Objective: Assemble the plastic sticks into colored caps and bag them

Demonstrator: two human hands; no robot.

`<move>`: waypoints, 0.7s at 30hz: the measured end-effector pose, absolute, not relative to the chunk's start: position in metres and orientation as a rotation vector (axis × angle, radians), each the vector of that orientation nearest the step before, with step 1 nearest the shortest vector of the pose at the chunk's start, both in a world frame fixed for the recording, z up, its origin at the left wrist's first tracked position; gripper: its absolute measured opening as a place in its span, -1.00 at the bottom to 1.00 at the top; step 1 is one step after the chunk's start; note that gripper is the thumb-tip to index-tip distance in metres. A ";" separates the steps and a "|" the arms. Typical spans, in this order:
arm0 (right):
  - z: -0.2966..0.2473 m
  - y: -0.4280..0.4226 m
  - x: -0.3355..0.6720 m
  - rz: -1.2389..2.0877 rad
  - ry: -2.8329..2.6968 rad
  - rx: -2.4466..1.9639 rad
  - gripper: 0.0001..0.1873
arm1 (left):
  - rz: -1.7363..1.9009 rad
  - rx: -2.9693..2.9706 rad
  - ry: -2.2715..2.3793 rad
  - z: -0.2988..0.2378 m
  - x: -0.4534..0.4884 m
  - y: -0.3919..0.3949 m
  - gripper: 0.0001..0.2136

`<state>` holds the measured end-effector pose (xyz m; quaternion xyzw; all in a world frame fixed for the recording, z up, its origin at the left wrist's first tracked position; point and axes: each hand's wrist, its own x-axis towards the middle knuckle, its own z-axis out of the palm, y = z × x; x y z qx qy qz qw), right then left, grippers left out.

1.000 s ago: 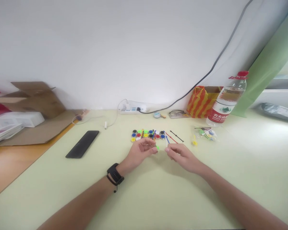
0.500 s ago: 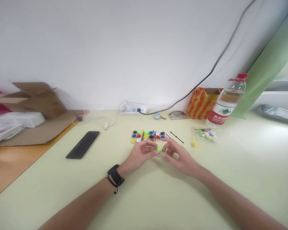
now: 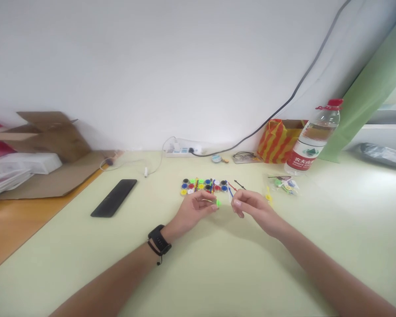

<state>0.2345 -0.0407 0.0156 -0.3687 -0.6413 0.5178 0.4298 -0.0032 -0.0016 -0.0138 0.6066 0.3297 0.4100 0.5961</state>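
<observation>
My left hand, with a black watch on its wrist, pinches a small green bead between thumb and fingertips just above the pale green table. My right hand is closed, its fingers pinched around a thin blue strip that sticks up and away from it. Both hands hover just in front of a cluster of small coloured beads laid in rows, with several coloured strips lying across them.
A black phone lies at left. A water bottle, striped bag, glasses and power strip stand along the back wall. A small clear bag of parts lies at right, and cardboard at far left.
The hands met at the green bead half a second ago; now my right hand has pulled back to the right and pinches a blue strip. My left hand still holds the bead.
</observation>
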 end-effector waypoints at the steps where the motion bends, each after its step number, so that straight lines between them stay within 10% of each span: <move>1: 0.014 -0.041 0.233 1.224 -1.594 -0.960 -0.74 | 0.936 1.417 0.758 -0.013 -0.003 -0.002 -0.72; 14: -0.001 -0.043 0.221 0.948 -1.868 -1.023 -0.77 | 0.866 1.447 0.735 -0.008 -0.002 -0.008 -0.69; 21: -0.003 -0.043 0.221 1.077 -1.642 -1.035 -0.27 | 0.925 1.428 0.762 -0.010 -0.001 -0.006 -0.70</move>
